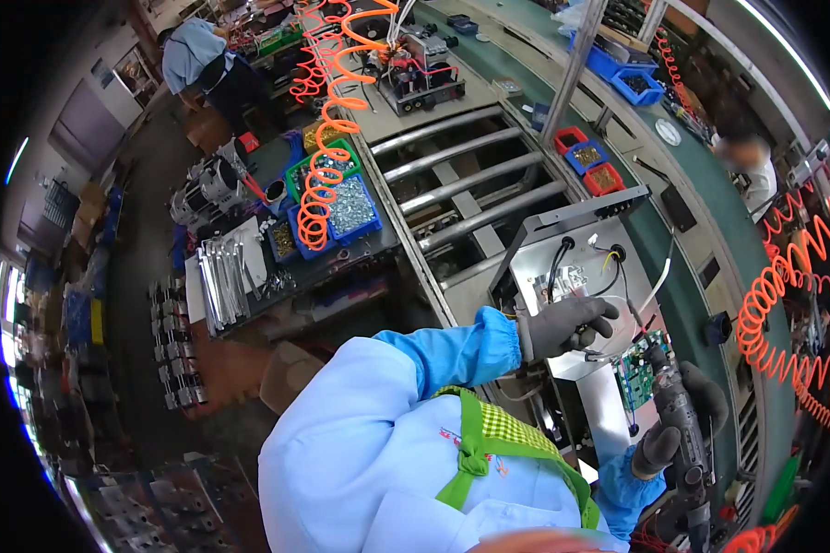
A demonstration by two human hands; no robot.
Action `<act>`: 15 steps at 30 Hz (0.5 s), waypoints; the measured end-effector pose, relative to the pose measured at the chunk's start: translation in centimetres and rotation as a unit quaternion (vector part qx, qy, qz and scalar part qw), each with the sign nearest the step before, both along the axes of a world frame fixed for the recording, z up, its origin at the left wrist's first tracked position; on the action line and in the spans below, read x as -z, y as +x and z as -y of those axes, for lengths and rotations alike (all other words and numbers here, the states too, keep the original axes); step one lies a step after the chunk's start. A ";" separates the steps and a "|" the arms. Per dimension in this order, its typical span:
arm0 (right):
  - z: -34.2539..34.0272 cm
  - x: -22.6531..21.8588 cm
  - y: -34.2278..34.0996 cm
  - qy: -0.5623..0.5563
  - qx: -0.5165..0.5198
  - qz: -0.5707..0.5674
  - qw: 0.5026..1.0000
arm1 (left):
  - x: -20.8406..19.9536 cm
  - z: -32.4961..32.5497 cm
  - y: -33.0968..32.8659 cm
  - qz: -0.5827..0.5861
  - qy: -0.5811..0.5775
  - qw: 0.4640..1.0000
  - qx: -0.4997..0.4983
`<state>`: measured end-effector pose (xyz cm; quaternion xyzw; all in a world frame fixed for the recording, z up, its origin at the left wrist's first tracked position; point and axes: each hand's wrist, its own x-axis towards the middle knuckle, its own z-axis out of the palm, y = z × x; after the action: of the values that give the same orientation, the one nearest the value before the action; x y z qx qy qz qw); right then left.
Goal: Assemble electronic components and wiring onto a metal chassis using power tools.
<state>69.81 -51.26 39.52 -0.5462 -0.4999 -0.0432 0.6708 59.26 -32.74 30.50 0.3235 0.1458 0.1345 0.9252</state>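
Observation:
My right hand (656, 450), in a dark grey glove, is wrapped round a dark power screwdriver (681, 419). The tool's front end reaches the edge of a green circuit board (633, 376), which sits in an open metal housing (602, 398). My left hand (567, 329), gloved the same way, hovers over the housing with its fingers curled together. Whatever it may hold is hidden. Black and yellow wires (609, 267) and a white tube (657, 284) come up from the housing's far part.
Roller bars (470, 166) cross the bench beyond the housing. Blue bins of screws (352, 207) and metal strips (223, 281) lie on a side table at left. Orange coiled hoses (327, 175) hang overhead. Small red and blue bins (586, 157) stand ahead. Two other people work farther off.

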 end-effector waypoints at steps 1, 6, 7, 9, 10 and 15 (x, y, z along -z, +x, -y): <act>0.2 0.2 0.0 -0.006 -0.015 -0.004 1.000 | 0.4 0.3 0.3 0.001 -0.002 1.000 0.003; 1.4 0.6 -1.3 -0.032 0.007 -0.030 0.999 | 1.5 2.4 2.1 0.055 -0.215 0.974 0.038; 1.6 0.7 -1.5 -0.038 0.017 -0.034 0.999 | 1.7 2.8 2.3 0.066 -0.246 0.965 0.060; 2.1 0.9 -1.6 -0.066 0.026 -0.062 0.996 | 1.9 3.2 2.6 0.046 -0.289 0.955 0.042; 2.6 1.2 -1.6 -0.066 0.031 -0.062 0.995 | 2.1 3.5 2.7 0.040 -0.282 0.958 0.024; 3.0 0.8 -2.3 -0.105 -0.003 -0.129 0.986 | 2.9 2.8 1.7 0.061 -0.237 0.969 0.043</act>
<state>67.52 -54.29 38.74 -0.6132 -0.4130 0.0826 0.6683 60.99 -35.57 27.61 0.0926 0.1021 0.0754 0.9876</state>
